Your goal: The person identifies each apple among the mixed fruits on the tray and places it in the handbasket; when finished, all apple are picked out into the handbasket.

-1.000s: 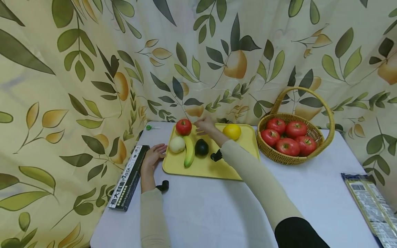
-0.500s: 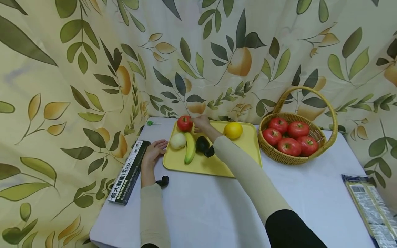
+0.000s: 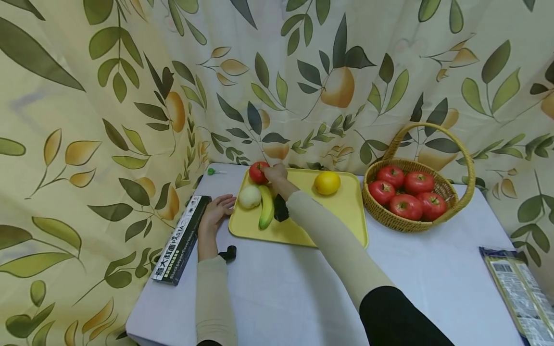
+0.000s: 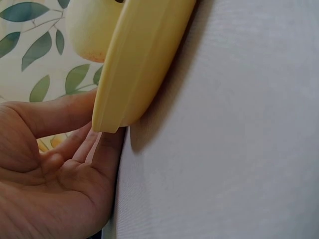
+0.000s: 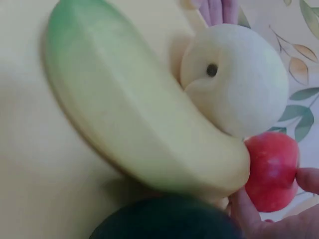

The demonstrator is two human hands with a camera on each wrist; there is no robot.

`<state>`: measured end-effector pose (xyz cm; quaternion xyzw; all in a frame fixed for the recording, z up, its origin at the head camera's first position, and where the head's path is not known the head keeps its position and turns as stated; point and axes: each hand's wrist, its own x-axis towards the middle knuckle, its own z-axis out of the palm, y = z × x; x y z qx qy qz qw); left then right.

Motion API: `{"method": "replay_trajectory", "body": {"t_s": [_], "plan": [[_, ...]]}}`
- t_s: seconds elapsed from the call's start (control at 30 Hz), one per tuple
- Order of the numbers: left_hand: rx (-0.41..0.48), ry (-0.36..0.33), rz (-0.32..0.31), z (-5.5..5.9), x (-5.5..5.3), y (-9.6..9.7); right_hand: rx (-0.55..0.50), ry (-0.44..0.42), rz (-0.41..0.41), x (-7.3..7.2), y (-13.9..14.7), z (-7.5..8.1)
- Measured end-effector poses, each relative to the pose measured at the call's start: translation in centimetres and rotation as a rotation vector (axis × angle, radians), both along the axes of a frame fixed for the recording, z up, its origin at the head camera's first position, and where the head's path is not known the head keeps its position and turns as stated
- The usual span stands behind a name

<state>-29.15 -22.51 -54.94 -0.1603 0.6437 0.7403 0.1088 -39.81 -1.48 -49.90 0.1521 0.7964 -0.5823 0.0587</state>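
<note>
At the back-left corner of the yellow tray (image 3: 337, 218), my right hand (image 3: 277, 175) holds a red apple (image 3: 258, 172) between thumb and fingers. In the right wrist view the apple (image 5: 272, 172) sits beside a pale round fruit (image 5: 241, 79) and a yellow-green banana (image 5: 144, 114). My left hand (image 3: 216, 211) rests at the tray's left edge, its thumb and fingers at the rim (image 4: 112, 112) in the left wrist view; the thumb tip is hidden by the rim. A dark avocado-like fruit (image 5: 167, 221) lies under my right wrist.
A yellow lemon-like fruit (image 3: 327, 183) lies on the tray's right half. To the right stands a wicker basket (image 3: 391, 219) of several red fruits. A pasta box (image 3: 182, 240) lies at the left, a foil packet (image 3: 515, 288) far right, and a small green-headed item (image 3: 211, 171) behind.
My right hand has moved left and closed on the red apple, and its wrist now covers much of the dark fruit. The left hand stays at the tray edge.
</note>
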Motion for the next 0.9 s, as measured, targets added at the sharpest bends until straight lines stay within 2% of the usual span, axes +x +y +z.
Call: {"method": "replay_trajectory", "body": {"t_s": [0.5,0.7,0.9], "plan": [[0.023,0.005,-0.012,-0.5,-0.2,0.6,-0.193,-0.101,-0.085,-0.8,1.0,-0.2],[0.014,-0.004,0.013,0.0,-0.1,0.2,-0.172,-0.058,-0.067,-0.6,1.3,1.1],[0.028,-0.027,0.003,0.5,0.2,0.1,-0.305,-0.049,-0.106,0.0,1.1,2.2]]}}
